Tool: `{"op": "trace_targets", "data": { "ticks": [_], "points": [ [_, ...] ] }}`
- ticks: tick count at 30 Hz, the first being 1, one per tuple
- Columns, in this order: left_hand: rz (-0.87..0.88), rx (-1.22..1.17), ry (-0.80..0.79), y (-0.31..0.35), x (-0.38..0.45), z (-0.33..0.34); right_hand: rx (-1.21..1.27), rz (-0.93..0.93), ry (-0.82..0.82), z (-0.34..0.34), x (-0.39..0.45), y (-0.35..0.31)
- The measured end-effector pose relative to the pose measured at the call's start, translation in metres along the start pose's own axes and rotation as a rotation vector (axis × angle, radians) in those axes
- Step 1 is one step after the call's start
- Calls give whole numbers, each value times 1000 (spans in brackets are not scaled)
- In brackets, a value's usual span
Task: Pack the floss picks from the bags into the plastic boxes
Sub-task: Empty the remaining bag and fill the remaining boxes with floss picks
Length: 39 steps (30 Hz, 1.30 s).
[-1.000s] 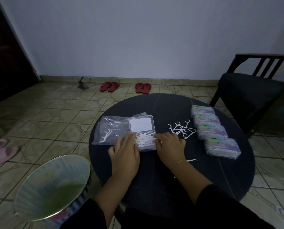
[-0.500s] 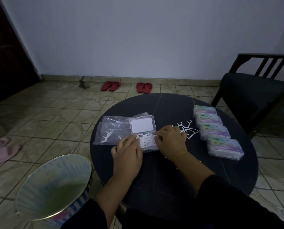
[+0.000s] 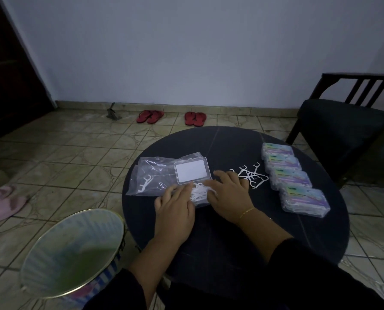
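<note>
Two bare hands work at the centre of the frame on a round dark table. Between them lies a small clear plastic box, its hinged lid with a white label panel folded open toward the upper left; the long axis of box and lid runs left to right, tilted slightly up at the right. A tangled heap of white floss picks fills the box tray, pointing in mixed directions. The left hand lies palm down at the tray's left edge, fingers straight and close together, tips touching the heap. The right hand lies palm down at the tray's right edge, fingers lightly bent over the picks; whether they pinch any pick cannot be told. A clear plastic bag holding a few picks lies flat left of the lid. Loose white floss picks lie scattered right of the right hand. Four closed, filled boxes with coloured labels form a diagonal row at the right.
</note>
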<state>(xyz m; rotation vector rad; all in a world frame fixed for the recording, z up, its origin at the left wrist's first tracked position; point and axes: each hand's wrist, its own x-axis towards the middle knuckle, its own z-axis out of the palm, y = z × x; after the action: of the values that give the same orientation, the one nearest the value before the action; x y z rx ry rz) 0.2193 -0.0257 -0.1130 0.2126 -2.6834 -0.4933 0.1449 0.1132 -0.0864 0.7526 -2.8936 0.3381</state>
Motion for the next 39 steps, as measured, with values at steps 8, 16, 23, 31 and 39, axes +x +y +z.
{"op": "trace_targets", "data": {
  "ticks": [8,16,23,31,39],
  "points": [
    [-135,-38,63,-2,2,5,135,148,-43,0,-1,5],
    [6,-22,78,0,-1,4,118,93,-85,5,-4,3],
    [49,-95,48,-3,0,6,149,91,-101,0,-4,5],
    [72,-5,130,1,-1,2,21,132,-151,-39,-15,46],
    [407,243,26,49,6,8,-263,-37,-340,-70,-43,74]
  ]
}}
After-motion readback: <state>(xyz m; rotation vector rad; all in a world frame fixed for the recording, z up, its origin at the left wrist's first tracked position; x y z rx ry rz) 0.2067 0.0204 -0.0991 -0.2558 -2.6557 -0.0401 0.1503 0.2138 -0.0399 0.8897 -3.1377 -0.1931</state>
